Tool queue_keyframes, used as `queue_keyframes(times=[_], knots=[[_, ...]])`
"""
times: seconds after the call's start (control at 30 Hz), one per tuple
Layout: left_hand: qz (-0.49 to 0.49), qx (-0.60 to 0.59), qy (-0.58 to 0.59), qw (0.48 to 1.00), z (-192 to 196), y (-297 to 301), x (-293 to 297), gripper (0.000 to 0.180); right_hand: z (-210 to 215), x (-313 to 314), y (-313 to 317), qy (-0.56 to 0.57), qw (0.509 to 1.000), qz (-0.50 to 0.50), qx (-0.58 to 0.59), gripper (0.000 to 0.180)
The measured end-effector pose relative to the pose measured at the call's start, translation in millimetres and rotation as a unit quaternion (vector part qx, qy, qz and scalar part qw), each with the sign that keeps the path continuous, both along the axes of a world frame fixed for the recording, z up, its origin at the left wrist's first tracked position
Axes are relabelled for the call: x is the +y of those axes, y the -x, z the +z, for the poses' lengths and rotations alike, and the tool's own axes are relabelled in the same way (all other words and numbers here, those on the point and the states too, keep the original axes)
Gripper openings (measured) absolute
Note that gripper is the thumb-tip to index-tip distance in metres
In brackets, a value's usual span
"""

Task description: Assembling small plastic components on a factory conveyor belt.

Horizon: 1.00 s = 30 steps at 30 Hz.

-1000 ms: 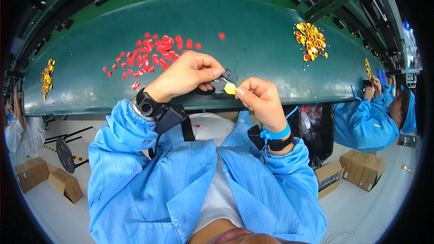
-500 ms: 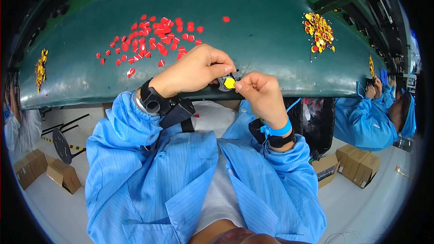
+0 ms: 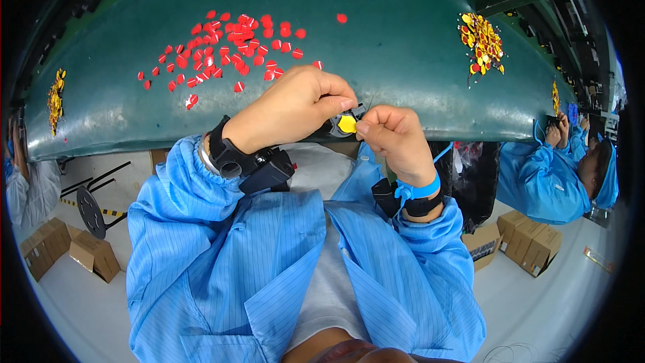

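Observation:
Over the near edge of the green table, my left hand [image 3: 299, 104] closes its thumb and fingers on a small dark grey plastic part [image 3: 336, 126]. A yellow flat piece [image 3: 347, 124] shows on that part's face. At its right edge, my right hand [image 3: 402, 141] has thumb and forefinger pinched together, touching the yellow piece. A thin dark wire or pin sticks up between the two hands. The left fingers hide much of the grey part.
Many red discs [image 3: 238, 37] lie scattered across the green table [image 3: 396, 47]. A heap of yellow and red pieces [image 3: 481, 44] sits at right, another yellow heap [image 3: 56, 102] at far left. A co-worker in blue [image 3: 547, 178] works at right; cardboard boxes [image 3: 531, 242] stand on the floor.
Both hands and the grey part have shifted slightly to the right in the picture. The right hand's pinch stays at the yellow piece's edge.

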<state>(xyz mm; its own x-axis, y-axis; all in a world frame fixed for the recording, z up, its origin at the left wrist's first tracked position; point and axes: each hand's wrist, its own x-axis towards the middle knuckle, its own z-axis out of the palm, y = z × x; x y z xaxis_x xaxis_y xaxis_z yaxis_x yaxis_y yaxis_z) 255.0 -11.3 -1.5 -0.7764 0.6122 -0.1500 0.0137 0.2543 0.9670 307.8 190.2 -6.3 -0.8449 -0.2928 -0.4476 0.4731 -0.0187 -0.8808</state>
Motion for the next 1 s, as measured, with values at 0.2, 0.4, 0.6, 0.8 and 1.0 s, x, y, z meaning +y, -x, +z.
queue_keyframes(times=[0.2, 0.4, 0.6, 0.8, 1.0], knots=[[-0.011, 0.033, 0.04, 0.999, 2, -2, 2, 0.015, -3, 5, 0, 0.062, 0.998, 0.004, -0.033, 0.014], [0.092, -0.069, -0.191, 0.975, -17, -32, 2, 0.064, -3, -5, -5, 0.018, 0.997, -0.059, 0.041, 0.014], [0.109, -0.012, -0.141, 0.984, -15, -36, -2, 0.064, -4, 0, -5, 0.104, 0.992, -0.072, -0.017, 0.013], [0.117, 0.073, -0.122, 0.983, -20, -34, -8, 0.064, 6, 12, -4, 0.198, 0.977, -0.083, 0.001, 0.013], [0.096, 0.089, -0.087, 0.988, -19, -33, -6, 0.064, -2, -5, -11, 0.078, 0.994, -0.075, 0.027, 0.013]])
